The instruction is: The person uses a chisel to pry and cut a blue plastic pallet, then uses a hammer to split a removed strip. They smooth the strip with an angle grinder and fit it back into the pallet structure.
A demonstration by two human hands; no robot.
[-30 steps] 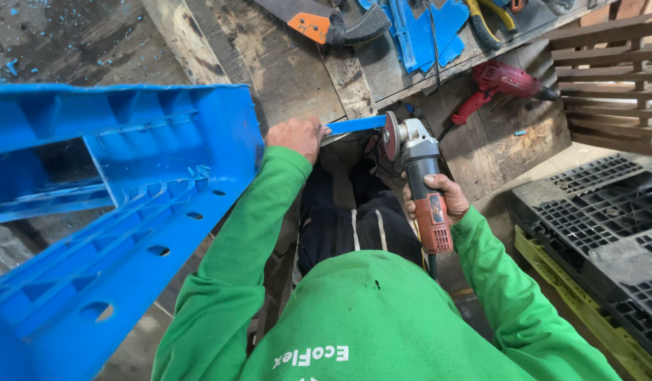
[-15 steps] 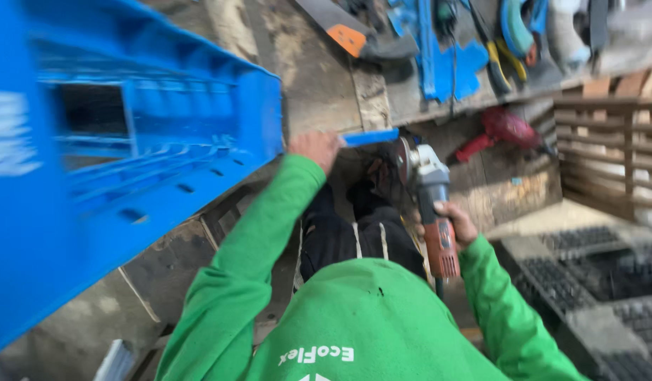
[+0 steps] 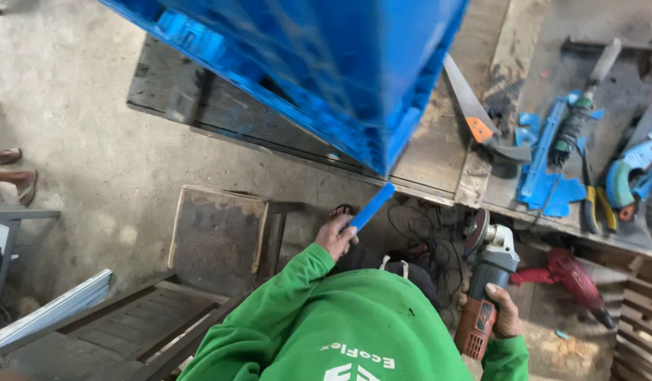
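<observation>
The left hand [image 3: 336, 236] pinches the lower end of a narrow blue plastic strip [image 3: 372, 206], fingers pressed around it. The strip slants up from the hand toward the corner of a large blue plastic crate [image 3: 326, 63], which rests tilted on the wooden desk [image 3: 439, 152]; the strip's upper end lies just below that corner, and whether it touches the crate cannot be told.

The right hand [image 3: 504, 310] is wrapped tight around the orange-and-grey body of an angle grinder [image 3: 485, 282]. The grinder's disc end points up toward the desk edge, to the right of the strip and well apart from the crate. Both arms wear green sleeves.

On the desk, right of the crate, lies a handsaw [image 3: 477, 116] with an orange patch at its dark handle. Further right of the crate sit flat blue plastic offcuts [image 3: 545, 176], a green-handled tool [image 3: 580, 116] and pliers [image 3: 594, 201] with yellow grips. Below the desk edge, right of the grinder, a red power drill [image 3: 569, 275] lies on its side. Black cables [image 3: 417, 236] tangle beneath the desk between the two hands.

Left of the crate and lower, a small wooden stool [image 3: 216, 236] stands on the concrete floor [image 3: 86, 162]. At the far left of the floor, another person's sandalled feet [image 3: 12, 173] show.
</observation>
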